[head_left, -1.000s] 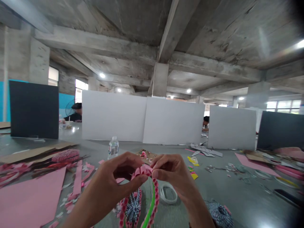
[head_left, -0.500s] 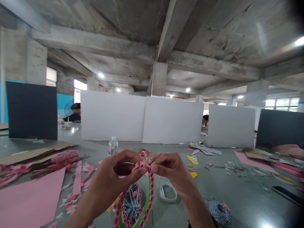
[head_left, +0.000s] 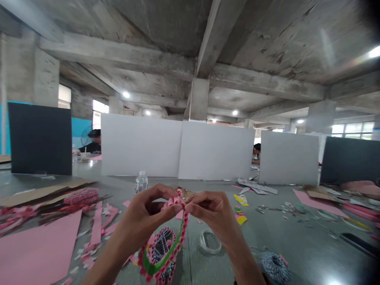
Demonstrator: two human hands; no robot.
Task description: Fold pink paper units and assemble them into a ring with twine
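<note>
My left hand [head_left: 145,215] pinches the upper end of a green strip edged with pink ruffles [head_left: 177,239] between thumb and fingers. Close beside it, my right hand [head_left: 213,215] is closed on the same ruffled strip, thumb and fingertips together. From both hands the strip hangs in a long loop. Behind and below the loop, an oval pink-rimmed piece laced with dark and white cord [head_left: 163,245] lies on the table, partly hidden. To its right rests a white ring-shaped band [head_left: 210,241].
A ball of grey-white cord [head_left: 276,267] lies at front right. A plastic bottle [head_left: 141,182] stands behind my left hand. Pink sheet [head_left: 38,249] and scraps cover the left side; scissors [head_left: 267,208] and a phone [head_left: 360,245] lie right. White panels [head_left: 216,150] stand across the back.
The hanging loop has swung left and tilted, showing more of its green inner face. My hands stay nearly in place, still holding the strip.
</note>
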